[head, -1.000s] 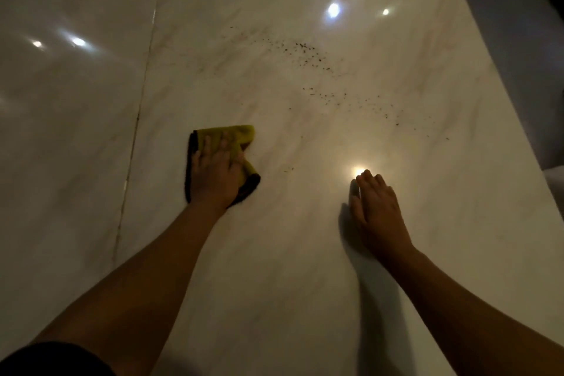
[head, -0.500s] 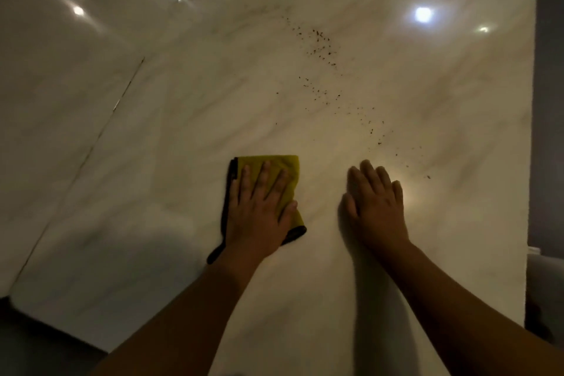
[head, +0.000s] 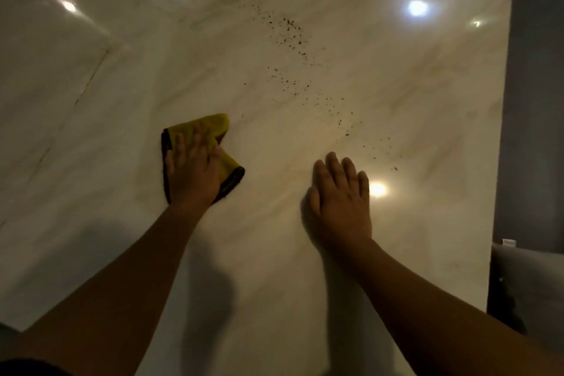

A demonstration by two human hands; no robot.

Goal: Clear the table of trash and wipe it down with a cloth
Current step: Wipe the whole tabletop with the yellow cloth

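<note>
Two hands lie flat on the pale marble table [head: 427, 137]. The left hand [head: 193, 172] sits at about nine o'clock from the middle of the view. Its fingers are straight and spread, pressing down on a folded yellow cloth [head: 215, 125] with a dark edge, which lies flat on the tabletop. The right hand [head: 341, 197], near four o'clock, rests palm down on the bare marble with its fingers straight and close together; it holds nothing.

A scatter of small dark crumbs [head: 290, 36] runs from twelve o'clock down toward three o'clock, ending just beyond the right fingertips. From the cloth, the crumbs lie between one and three o'clock, apart from it.

No larger trash shows, so the step in hand looks like the wipe-down, with the crumb trail not yet reached. The next move likely calls for sliding the cloth up and to the right under steady flat pressure. It should gather the crumbs rather than spread them, perhaps toward the table's edge at three o'clock or into the waiting right hand.
</note>
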